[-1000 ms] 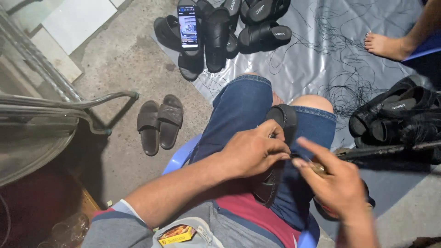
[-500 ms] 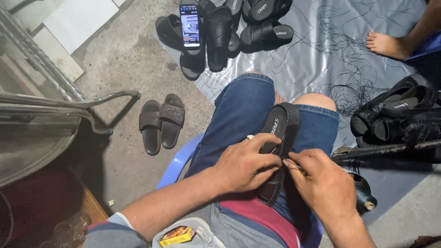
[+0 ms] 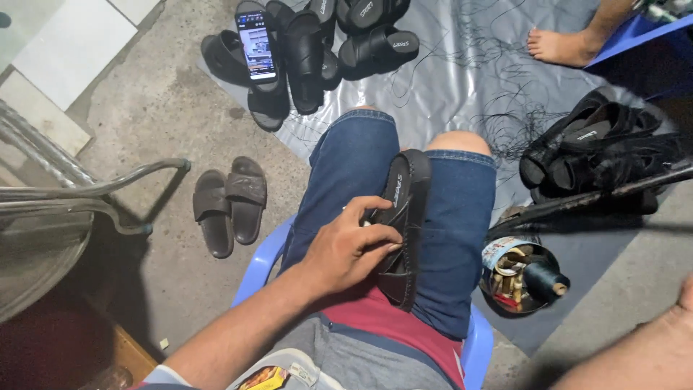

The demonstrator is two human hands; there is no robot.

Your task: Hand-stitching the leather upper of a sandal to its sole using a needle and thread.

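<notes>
we press the black slide sandal [image 3: 401, 217] on our lap, left hand [image 3: 351, 249] fingers curled over its strap; right hand mostly out of frame, grip unclear. next, steady stitching.

Open lap left; thread tin [image 3: 521, 278] crowds right thigh.

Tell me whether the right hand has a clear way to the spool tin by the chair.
Probably yes: the right hand is out wide and the tin sits open-topped beside the right leg, nothing between them.
</notes>
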